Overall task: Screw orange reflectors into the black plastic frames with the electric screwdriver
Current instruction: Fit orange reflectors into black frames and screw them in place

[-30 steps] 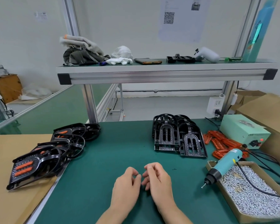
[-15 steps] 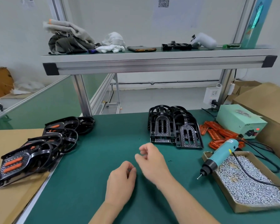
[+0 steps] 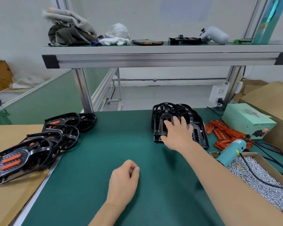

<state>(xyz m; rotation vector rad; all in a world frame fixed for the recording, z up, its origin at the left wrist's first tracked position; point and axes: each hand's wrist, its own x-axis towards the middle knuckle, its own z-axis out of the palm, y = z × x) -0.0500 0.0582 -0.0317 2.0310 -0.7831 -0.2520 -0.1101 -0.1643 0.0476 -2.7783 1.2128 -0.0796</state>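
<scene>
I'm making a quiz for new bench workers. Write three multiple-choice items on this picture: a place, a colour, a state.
1. Where does the screwdriver lie? A) hanging overhead B) across the edge of the screw box C) in a drawer
2. What colour are the loose reflectors? A) orange B) white C) blue
3. What is the right hand doing? A) holding the screwdriver B) resting on the bare frames C) lying in the screw box
Answers: B, its body leans on the cardboard rim; A, the pile beside the pale green box is orange; B, its fingers spread over the top frame.
</scene>
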